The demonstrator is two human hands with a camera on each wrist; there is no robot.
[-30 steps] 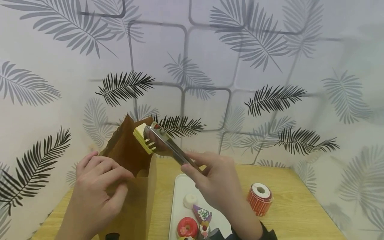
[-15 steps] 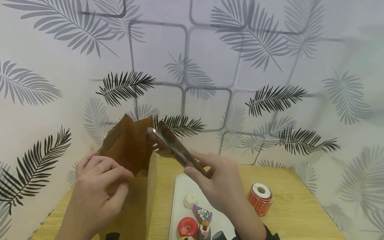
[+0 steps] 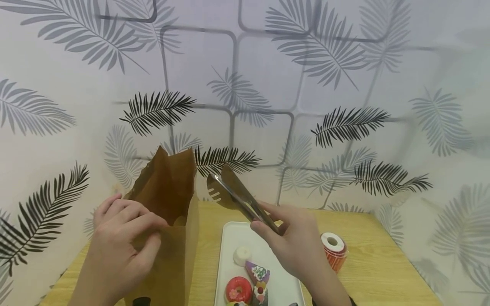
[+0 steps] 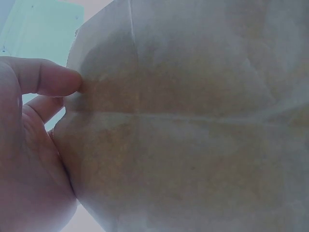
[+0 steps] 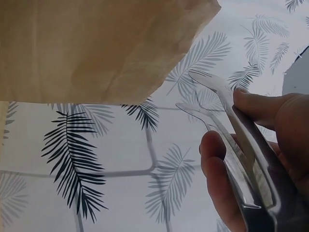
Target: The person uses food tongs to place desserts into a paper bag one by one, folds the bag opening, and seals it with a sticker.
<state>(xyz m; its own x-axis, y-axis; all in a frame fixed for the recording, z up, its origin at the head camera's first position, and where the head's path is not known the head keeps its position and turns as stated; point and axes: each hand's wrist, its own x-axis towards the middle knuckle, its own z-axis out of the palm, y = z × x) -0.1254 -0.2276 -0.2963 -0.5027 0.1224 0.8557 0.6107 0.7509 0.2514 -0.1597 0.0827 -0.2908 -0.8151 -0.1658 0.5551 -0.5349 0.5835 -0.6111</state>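
Note:
A brown paper bag [image 3: 172, 259] stands upright at the left of the table, its mouth spread. My left hand [image 3: 120, 250] pinches the bag's near rim between thumb and fingers; the left wrist view shows the thumb against the paper [image 4: 183, 159]. In my right hand [image 3: 296, 242] are metal tongs [image 3: 245, 199], gripped partway along the arms and pointing up to the left. Their tips stand apart with nothing between them, just right of the bag, as the right wrist view also shows with the tongs [image 5: 246, 150]. Part of a pale round thing [image 3: 180, 220] shows inside the bag.
On a white tray [image 3: 229, 238] right of the bag lie a red donut [image 3: 238, 290], a white ring-shaped sweet [image 3: 242, 256], a purple cake slice [image 3: 257, 272] and other small sweets. A red-and-white label roll [image 3: 334, 250] stands further right. A leaf-patterned wall [image 3: 264, 85] rises behind.
The yellow-and-white cake piece held by the tongs over the bag has gone from their tips. My right hand has drawn the tongs back to the right. My left hand keeps its hold.

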